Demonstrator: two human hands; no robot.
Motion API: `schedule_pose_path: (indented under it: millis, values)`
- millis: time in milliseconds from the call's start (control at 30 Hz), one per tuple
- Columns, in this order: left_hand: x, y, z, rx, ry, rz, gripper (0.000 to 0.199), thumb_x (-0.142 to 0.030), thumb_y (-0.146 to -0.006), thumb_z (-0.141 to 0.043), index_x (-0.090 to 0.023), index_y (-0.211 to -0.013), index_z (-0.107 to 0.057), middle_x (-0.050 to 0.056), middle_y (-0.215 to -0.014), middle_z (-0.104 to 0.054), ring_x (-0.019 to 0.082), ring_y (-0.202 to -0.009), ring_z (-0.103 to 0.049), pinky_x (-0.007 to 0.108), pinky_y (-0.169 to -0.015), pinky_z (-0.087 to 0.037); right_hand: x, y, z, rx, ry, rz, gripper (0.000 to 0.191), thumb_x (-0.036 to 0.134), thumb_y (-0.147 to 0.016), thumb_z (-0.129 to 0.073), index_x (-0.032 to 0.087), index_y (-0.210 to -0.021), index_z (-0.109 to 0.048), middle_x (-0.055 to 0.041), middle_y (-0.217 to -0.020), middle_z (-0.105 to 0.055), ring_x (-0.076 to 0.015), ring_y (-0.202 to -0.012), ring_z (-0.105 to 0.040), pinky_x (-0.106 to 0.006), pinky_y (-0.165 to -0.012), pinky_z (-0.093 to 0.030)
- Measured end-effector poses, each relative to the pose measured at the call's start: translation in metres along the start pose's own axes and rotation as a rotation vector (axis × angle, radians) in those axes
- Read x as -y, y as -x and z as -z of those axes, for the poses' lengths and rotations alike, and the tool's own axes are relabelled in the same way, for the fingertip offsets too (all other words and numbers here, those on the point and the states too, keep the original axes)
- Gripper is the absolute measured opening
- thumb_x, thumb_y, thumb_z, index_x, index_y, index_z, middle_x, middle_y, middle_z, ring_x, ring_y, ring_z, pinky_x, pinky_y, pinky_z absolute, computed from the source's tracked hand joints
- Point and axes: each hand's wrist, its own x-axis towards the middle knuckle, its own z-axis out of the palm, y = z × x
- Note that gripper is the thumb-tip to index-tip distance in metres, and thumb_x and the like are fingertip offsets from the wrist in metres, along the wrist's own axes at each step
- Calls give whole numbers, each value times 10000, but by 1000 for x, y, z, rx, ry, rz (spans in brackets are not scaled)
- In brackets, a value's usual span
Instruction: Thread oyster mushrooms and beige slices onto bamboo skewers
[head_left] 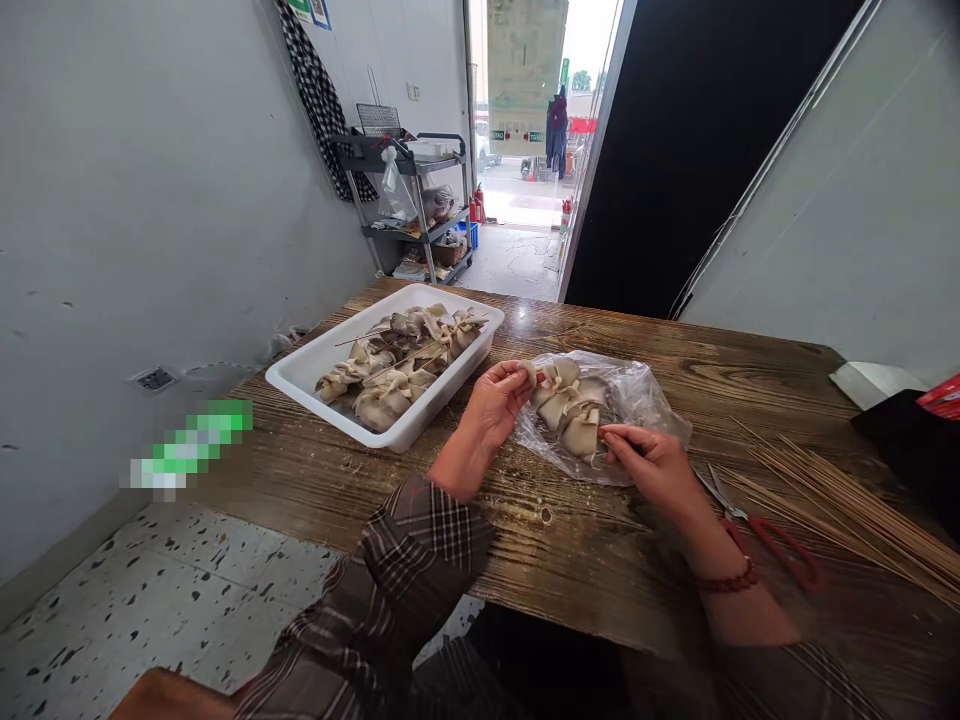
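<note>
A folded row of pale grey oyster mushrooms point(574, 412) stretches between my two hands above a clear plastic bag point(651, 405). My left hand point(495, 400) pinches a small oyster mushroom piece point(530, 375) at the row's left end. At the right end, the fingertips of my right hand point(656, 470) are closed on the skewer of mushrooms; the stick itself is hidden there. Left of my hands stands a white plastic tray point(412, 430) holding several mushroom skewers point(401, 365), with thin sticks showing among them.
Red-handled scissors point(772, 545) lie open beside my right wrist. Several loose bamboo skewers point(847, 500) spread across the right of the wooden table point(555, 560). A black box point(900, 430) stands at the right edge. Beyond the table are a shelf cart point(416, 190) and a doorway.
</note>
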Motion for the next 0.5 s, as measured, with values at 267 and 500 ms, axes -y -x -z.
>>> schedule_pose_path:
  millis: [267, 500]
  values:
    - [2, -2, 0, -8, -34, -50, 236, -119, -620, -802, -141, -755, -611, -8, -721, -677, 102, -705, -661, 218, -724, -496, -1, 0, 0, 2, -4, -9, 373, 458, -828, -589, 150, -915, -781, -54, -634, -692, -179, -592, -608, -276, -546, -457]
    - [0, -1, -2, -27, -34, -59, 234, -103, -626, -796, -150, -754, -606, -21, -720, -656, 93, -696, -646, 237, -760, -498, 0, 0, 1, -7, 11, -17, 390, 479, -829, -591, 149, -918, -780, -54, -630, -692, -178, -582, -608, -274, -538, -456]
